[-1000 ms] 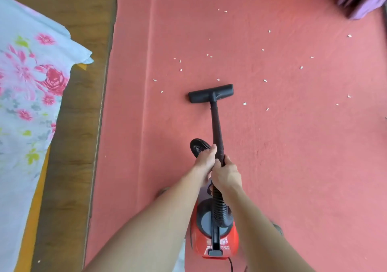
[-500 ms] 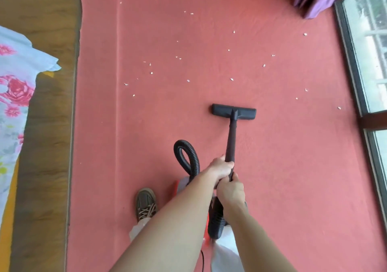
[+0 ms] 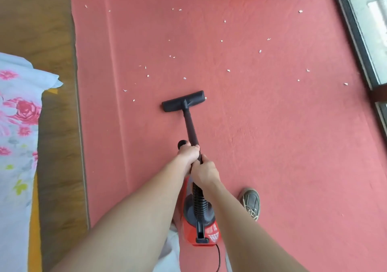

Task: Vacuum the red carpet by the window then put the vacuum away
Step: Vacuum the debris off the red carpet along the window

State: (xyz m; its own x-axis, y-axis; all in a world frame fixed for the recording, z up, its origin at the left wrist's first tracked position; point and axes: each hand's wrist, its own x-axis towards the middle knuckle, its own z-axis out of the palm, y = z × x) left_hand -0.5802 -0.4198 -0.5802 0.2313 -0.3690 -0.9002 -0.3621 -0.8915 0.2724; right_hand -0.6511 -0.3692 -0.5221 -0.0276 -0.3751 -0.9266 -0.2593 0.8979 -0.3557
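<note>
With your left hand [image 3: 188, 153] and right hand [image 3: 204, 172] both gripping the wand [image 3: 191, 128], push the nozzle [image 3: 183, 101] slowly forward over the white scraps [image 3: 147, 75] on the red carpet [image 3: 272, 146].

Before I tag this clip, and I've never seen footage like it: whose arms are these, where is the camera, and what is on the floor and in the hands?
The single picture comes from a camera worn on a person's head, looking down, so the arms are that person's own. The left hand and right hand both grip the black wand of a vacuum. Its flat nozzle sits on the red carpet, and its red body sits nearer the person, joined by a ribbed hose. Small white scraps dot the carpet beyond the nozzle. A window runs along the right, with wooden floor and a flowered cloth on the left. One shoe shows.
</note>
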